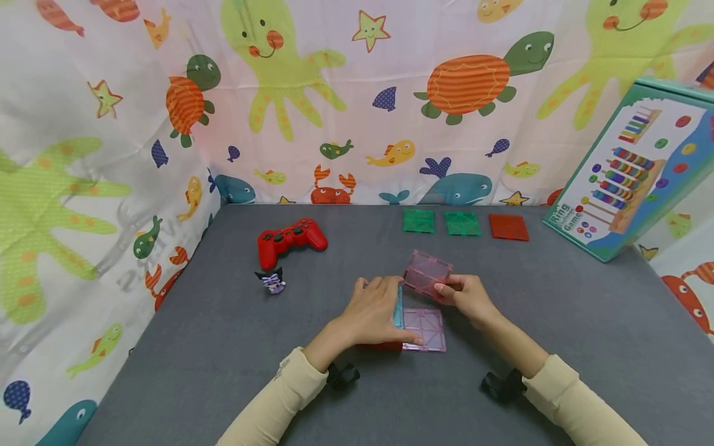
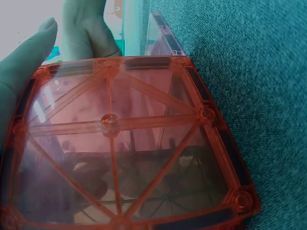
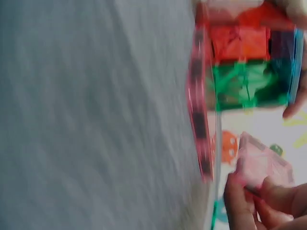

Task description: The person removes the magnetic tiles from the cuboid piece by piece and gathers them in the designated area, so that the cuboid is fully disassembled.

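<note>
My left hand [image 1: 376, 313] arches over a box of see-through magnetic tiles, holding it, with the thumb reaching past its right side. The box has a blue wall [image 1: 398, 313], a green tile [image 3: 244, 86] and an orange-red tile [image 2: 158, 122] on the near side. To its right a pink magnetic tile [image 1: 426, 328] lies flat on the table, close against the box. Between thumb and fingers my right hand [image 1: 468, 297] pinches another pink tile [image 1: 426, 272], tilted above the table beyond the flat one. Part of the box is hidden under my left hand.
Two green tiles [image 1: 418, 221] [image 1: 462, 223] and a red tile [image 1: 509, 227] lie at the back. A red game controller [image 1: 292, 240] and a small figurine [image 1: 272, 282] stand on the left. At the right, a game box [image 1: 630, 167] leans near the printed curtain [image 1: 346, 74].
</note>
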The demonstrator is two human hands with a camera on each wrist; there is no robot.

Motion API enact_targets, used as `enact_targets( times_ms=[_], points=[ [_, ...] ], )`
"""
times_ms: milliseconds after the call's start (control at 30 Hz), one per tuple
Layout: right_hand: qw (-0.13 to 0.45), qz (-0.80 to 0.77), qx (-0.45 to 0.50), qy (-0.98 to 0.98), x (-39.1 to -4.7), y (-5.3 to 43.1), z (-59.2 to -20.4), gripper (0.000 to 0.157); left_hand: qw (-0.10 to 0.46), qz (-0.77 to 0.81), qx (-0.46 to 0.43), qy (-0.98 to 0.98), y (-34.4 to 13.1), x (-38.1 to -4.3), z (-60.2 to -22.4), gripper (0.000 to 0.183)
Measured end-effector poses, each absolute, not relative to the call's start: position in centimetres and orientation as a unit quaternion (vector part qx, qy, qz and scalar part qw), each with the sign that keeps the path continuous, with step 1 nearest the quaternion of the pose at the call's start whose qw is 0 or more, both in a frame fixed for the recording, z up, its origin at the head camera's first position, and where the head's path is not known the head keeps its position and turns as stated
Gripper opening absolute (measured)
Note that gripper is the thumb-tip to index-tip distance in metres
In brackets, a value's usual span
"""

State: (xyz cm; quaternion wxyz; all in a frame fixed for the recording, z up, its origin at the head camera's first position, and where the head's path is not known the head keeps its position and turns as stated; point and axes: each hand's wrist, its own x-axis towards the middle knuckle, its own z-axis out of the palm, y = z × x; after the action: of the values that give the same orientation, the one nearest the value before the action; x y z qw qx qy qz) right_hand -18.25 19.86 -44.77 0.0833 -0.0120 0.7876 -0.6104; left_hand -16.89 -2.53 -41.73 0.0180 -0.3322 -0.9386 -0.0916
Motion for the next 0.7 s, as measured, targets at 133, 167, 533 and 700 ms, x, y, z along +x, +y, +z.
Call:
enact_targets(
  times_ms=[133,167,533,700],
  points=[
    [0.082,-0.625,-0.013,0.776,-19.2,20.7,-44.1,0.036,0.019,-0.093,-0.331,-0.939,-2.4,-16.9,-41.7,0.103],
    [0.085,-0.632,-0.014,0.770,-19.5,21.0,-43.9,0.037,0.019,-0.093,-0.331,-0.939,-2.4,-16.9,-41.7,0.103],
    [0.155,-0.709,-0.042,0.687,-21.6,23.6,-43.1,0.049,0.015,-0.098,-0.335,-0.937,-2.6,-16.9,-41.7,0.104],
    [0.174,-0.715,-0.057,0.675,-22.3,24.1,-43.3,0.054,0.023,-0.096,-0.337,-0.937,-2.6,-16.9,-41.7,0.103]
  ],
)
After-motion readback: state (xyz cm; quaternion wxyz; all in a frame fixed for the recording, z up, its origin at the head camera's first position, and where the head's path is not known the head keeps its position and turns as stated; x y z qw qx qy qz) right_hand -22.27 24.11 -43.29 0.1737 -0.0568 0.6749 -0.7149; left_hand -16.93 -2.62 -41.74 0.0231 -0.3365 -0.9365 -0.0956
